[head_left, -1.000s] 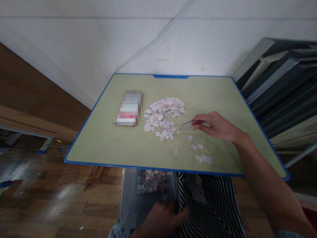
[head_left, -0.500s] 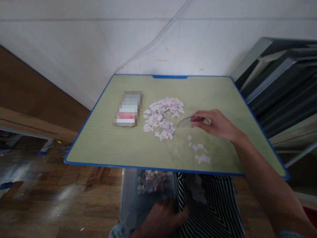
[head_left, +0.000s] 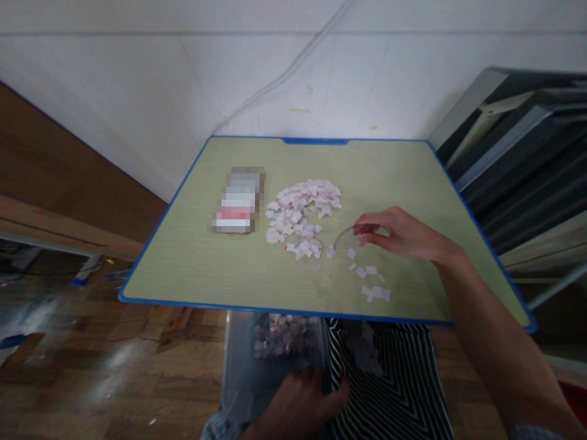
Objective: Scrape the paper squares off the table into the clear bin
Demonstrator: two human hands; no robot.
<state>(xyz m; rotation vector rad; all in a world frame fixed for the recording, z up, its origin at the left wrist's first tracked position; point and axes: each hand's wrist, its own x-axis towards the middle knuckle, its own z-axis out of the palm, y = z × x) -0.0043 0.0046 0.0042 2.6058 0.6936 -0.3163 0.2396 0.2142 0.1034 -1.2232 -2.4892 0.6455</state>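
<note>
- At the left of the table [head_left: 183,269] we see a flat oblong thing [head_left: 239,201], its face blurred out; it lies apart from the paper, and nothing touches it.
- Below the table's near edge we have a clear tub [head_left: 236,366] with scraps [head_left: 284,336] inside; we cannot make out what they are.
- Our left hand [head_left: 305,394] is at the tub's right side, its thumb toward the striped cloth [head_left: 403,379]; the shadow hides the fingers, so we cannot tell whether they grip the rim.
- The heap of white paper slips [head_left: 305,211] lies mid-table, loosely spread toward us.
- One single slip [head_left: 331,252] lies just off the heap, by the tip of the clear curved piece [head_left: 345,239]; we cannot tell whether they touch.
- Nearer us and further right, a few loose slips [head_left: 376,294] lie scattered, well apart from the heap.
- Our right hand [head_left: 397,232] pinches the curved piece narrowly between thumb and fingers; the step in hand, we judge, is working slips at the heap's edge with that piece; the next move seems to call for a low, light edge and a steady pinch, since thin slips could skid or overlap.
</note>
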